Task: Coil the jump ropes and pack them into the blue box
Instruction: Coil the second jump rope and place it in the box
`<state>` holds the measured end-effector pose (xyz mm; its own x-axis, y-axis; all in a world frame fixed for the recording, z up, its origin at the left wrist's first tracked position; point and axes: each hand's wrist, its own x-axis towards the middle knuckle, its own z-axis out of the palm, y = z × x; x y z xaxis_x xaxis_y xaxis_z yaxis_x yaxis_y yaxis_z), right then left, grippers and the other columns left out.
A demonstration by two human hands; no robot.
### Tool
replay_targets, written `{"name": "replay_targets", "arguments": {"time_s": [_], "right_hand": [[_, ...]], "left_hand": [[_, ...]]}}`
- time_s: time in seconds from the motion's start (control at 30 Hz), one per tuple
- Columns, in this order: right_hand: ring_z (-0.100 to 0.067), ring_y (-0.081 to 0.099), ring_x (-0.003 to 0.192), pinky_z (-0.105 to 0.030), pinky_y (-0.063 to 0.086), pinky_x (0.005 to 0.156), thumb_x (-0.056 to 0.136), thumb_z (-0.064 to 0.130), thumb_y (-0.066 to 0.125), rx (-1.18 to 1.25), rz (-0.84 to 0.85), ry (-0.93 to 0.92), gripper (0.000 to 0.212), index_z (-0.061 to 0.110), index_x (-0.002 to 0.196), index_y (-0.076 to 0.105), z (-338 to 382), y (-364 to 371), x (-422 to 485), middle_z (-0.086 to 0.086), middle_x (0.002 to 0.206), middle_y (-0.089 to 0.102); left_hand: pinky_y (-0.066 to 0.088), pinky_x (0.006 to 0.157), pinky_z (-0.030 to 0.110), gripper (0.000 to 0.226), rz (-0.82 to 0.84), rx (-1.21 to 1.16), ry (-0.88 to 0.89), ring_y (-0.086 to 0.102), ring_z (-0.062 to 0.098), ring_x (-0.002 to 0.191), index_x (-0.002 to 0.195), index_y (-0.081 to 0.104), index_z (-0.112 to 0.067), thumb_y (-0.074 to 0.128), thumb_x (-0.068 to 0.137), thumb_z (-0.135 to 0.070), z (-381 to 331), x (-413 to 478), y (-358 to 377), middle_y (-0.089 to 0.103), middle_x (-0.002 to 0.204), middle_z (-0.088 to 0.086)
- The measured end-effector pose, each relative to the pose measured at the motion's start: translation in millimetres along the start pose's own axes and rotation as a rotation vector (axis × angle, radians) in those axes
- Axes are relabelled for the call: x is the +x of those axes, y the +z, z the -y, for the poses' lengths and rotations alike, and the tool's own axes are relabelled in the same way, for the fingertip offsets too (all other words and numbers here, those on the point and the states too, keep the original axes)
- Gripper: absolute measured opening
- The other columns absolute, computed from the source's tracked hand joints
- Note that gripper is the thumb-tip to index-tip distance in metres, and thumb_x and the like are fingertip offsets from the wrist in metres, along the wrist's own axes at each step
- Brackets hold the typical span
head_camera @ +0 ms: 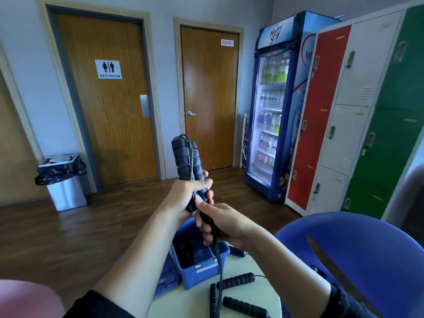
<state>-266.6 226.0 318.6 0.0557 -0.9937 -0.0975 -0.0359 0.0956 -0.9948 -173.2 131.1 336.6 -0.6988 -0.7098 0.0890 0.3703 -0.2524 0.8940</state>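
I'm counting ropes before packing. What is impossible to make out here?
- Blue box, head view: the arms hide most of the inside; contents dark.
- Black handles on the table: bottom edge cuts some off; count unsure.
- Cord: far end hidden.

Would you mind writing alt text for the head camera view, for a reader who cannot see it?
A person's left hand holds two jump rope handles upright together while the right hand grips the black cord trailing down. Below, an open blue box sits on a pale table beside loose black handles; doors and a drinks fridge stand behind.
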Motion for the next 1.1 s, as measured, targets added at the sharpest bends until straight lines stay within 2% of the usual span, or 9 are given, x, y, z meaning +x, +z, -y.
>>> {"name": "replay_targets", "arguments": {"time_s": [0.13, 0.2, 0.3, 0.4, 0.53, 0.6, 0.8, 0.93, 1.1], "right_hand": [[-0.02, 0.052, 0.05, -0.032, 0.046, 0.075, 0.083, 0.078, 0.007, -0.165, 0.177, 0.083, 0.083, 0.014, 0.051, 0.048, -32, -18, 6, 0.003, 0.043, 0.036], [-0.02, 0.049, 0.051, -0.028, 0.041, 0.067, 0.081, 0.079, 0.003, -0.215, 0.14, 0.107, 0.083, 0.015, 0.051, 0.047, -44, -34, 7, 0.003, 0.044, 0.037], [-0.011, 0.038, 0.05, -0.02, 0.031, 0.05, 0.096, 0.056, 0.03, -0.263, -0.141, -0.012, 0.055, 0.017, 0.061, 0.046, -39, -55, 6, 0.002, 0.056, 0.037], [-0.007, 0.038, 0.057, -0.024, 0.031, 0.055, 0.096, 0.036, 0.05, -0.613, -0.366, -0.347, 0.032, 0.02, 0.069, 0.05, -10, -69, 7, 0.008, 0.062, 0.043], [-0.003, 0.044, 0.056, -0.016, 0.032, 0.052, 0.091, 0.028, 0.061, -0.989, -0.408, -0.704, 0.02, 0.014, 0.082, 0.049, 33, -60, 7, 0.013, 0.061, 0.045], [-0.006, 0.043, 0.054, -0.015, 0.032, 0.052, 0.09, 0.023, 0.063, -0.976, -0.379, -0.751, 0.022, 0.011, 0.089, 0.044, 46, -50, 7, 0.014, 0.059, 0.044], [-0.004, 0.036, 0.058, -0.018, 0.033, 0.057, 0.101, 0.025, 0.043, -0.762, -0.341, -0.706, 0.021, 0.005, 0.094, 0.04, 58, -47, 6, 0.011, 0.064, 0.043], [-0.012, 0.051, 0.066, -0.028, 0.045, 0.068, 0.095, 0.055, 0.035, -0.702, -0.285, -0.305, 0.054, 0.007, 0.082, 0.057, 28, -66, 18, 0.0, 0.07, 0.055], [-0.007, 0.039, 0.048, -0.03, 0.033, 0.056, 0.1, 0.038, 0.043, -0.609, -0.318, -0.373, 0.043, 0.02, 0.061, 0.043, 17, -65, 17, 0.009, 0.052, 0.041]], "left_hand": [[0.049, 0.054, 0.032, 0.02, 0.033, 0.022, 0.003, 0.054, 0.018, 0.058, 0.088, 0.055, -0.011, 0.064, 0.075, 0.001, -20, -7, 2, 0.053, 0.069, 0.005], [0.05, 0.057, 0.031, 0.014, 0.026, 0.016, -0.009, 0.054, 0.019, 0.059, 0.085, 0.054, -0.011, 0.06, 0.08, 0.001, -32, -11, -4, 0.053, 0.069, 0.005], [0.053, 0.06, 0.033, 0.011, 0.029, 0.036, -0.101, 0.058, 0.023, 0.063, 0.082, 0.054, -0.01, 0.06, 0.081, -0.001, -39, -17, -12, 0.055, 0.072, 0.008], [0.058, 0.064, 0.038, 0.019, 0.021, 0.119, -0.197, 0.069, 0.032, 0.075, 0.091, 0.055, -0.008, 0.066, 0.075, -0.007, -38, -24, -12, 0.067, 0.08, 0.013], [0.056, 0.079, 0.054, 0.039, 0.2, 0.068, -0.337, 0.065, 0.047, 0.1, 0.114, 0.052, -0.001, 0.067, 0.081, -0.013, -36, -28, -7, 0.066, 0.108, 0.03], [0.058, 0.076, 0.05, 0.034, 0.207, 0.087, -0.342, 0.069, 0.042, 0.089, 0.107, 0.06, 0.002, 0.068, 0.08, -0.017, -36, -29, -3, 0.068, 0.099, 0.028], [0.049, 0.056, 0.033, 0.056, 0.306, 0.049, -0.364, 0.053, 0.02, 0.056, 0.091, 0.049, -0.014, 0.091, 0.054, -0.018, -43, -25, -4, 0.053, 0.068, 0.007], [0.047, 0.054, 0.03, 0.051, 0.307, 0.155, -0.378, 0.05, 0.017, 0.053, 0.09, 0.051, -0.013, 0.088, 0.055, -0.011, -51, -25, -8, 0.051, 0.065, 0.004], [0.047, 0.051, 0.028, 0.022, -0.032, 0.639, -0.424, 0.049, 0.017, 0.048, 0.088, 0.053, -0.01, 0.07, 0.078, -0.002, -59, -18, -13, 0.053, 0.057, 0.004]]}}
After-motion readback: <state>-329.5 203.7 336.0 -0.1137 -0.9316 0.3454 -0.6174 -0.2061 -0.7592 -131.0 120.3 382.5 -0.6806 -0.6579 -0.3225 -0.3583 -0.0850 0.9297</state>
